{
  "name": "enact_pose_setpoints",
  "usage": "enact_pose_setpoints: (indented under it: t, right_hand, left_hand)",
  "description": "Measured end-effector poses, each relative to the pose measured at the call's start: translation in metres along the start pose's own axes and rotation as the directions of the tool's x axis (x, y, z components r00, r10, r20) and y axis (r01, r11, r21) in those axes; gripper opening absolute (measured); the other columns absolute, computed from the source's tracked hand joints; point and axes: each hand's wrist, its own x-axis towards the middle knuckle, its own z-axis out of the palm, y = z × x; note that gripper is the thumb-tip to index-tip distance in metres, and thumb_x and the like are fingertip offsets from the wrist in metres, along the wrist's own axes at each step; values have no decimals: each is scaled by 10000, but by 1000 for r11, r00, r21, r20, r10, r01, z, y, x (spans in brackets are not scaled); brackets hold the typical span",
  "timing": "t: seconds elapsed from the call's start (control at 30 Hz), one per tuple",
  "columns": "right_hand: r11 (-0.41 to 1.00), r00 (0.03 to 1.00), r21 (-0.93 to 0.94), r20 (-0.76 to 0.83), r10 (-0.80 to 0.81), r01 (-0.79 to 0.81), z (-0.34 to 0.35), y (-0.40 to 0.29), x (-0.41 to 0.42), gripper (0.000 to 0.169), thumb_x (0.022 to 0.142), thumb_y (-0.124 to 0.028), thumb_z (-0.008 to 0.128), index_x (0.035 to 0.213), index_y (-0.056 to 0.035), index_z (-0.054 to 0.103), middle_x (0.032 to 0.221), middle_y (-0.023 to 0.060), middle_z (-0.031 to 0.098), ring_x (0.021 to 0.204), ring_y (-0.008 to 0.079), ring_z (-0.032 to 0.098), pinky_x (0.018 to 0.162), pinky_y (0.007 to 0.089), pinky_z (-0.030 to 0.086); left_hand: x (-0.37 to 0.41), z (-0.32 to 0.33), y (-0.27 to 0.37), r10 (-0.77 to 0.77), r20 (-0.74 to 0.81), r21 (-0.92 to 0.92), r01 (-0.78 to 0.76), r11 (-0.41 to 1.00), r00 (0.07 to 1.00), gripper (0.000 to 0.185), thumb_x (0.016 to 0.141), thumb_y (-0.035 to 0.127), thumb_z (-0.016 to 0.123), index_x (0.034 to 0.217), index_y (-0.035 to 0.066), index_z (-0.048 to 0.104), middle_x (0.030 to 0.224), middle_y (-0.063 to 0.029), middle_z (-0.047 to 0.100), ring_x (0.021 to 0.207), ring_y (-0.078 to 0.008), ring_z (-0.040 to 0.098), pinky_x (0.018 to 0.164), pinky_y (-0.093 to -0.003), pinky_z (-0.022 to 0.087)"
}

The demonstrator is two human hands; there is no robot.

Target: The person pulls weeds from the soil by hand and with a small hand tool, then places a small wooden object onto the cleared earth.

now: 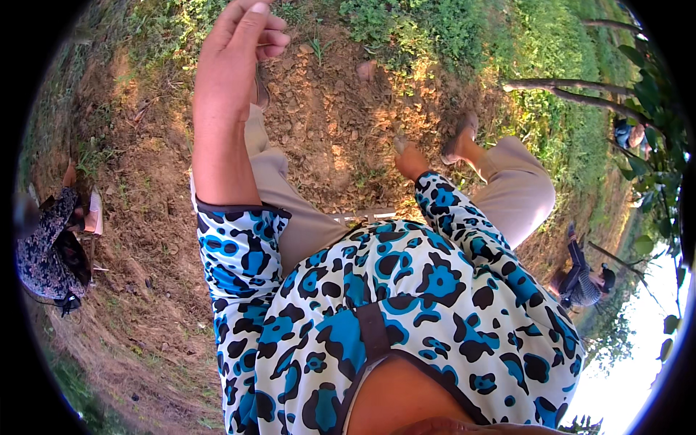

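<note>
My left hand (239, 38) is raised at the top edge, over soil and low plants. Its fingers are loosely curled, with the thumb along them; the frame cuts off part of the fingertips, and nothing shows in its grasp. Lower down, between my knees, my right hand (411, 161) is closed around a small greyish object (401, 143), too small to identify, just above the ground. Beneath both hands lies loose, cloddy brown soil (326, 125). My right shoe (460, 137) rests on the soil; my left shoe (262, 91) is partly hidden behind my left arm.
Green low plants (435, 27) border the soil ahead. Bare branches (571, 85) and leaves reach in from the right. A person in dark floral clothing (49, 250) is at the left. Other people (584, 280) are farther off at the right. A pale slatted object (364, 215) shows below me.
</note>
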Motion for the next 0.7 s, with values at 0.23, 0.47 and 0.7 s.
enact_pose_setpoints:
  t: [0.23,0.47,0.7]
  right_hand:
    - [975,973,-81,129,-193,205,-58,-51,-40,375,859,-242,548,1147,-12,479,955,273,631,905,417,627,770,524,503]
    - [986,929,144,-370,-24,83,-66,-96,-2,311,861,-183,599,1063,-21,426,812,236,650,732,428,639,635,510,521]
    - [861,884,-218,202,-422,460,-33,-95,-3,354,803,-107,607,1110,-16,456,855,231,666,803,400,660,697,511,509]
  left_hand:
    - [-2,-15,-1,11,-30,-144,-15,989,999,337,1002,196,465,1242,-24,555,951,-76,641,815,-113,595,751,-259,504]
    - [3,-11,1,-36,-47,-312,20,950,998,284,984,225,515,1149,-2,561,852,-83,629,718,-143,599,660,-250,507]
    - [0,-11,8,-68,-83,-300,40,953,994,265,984,199,505,1145,0,575,831,-69,631,713,-130,595,653,-235,489]
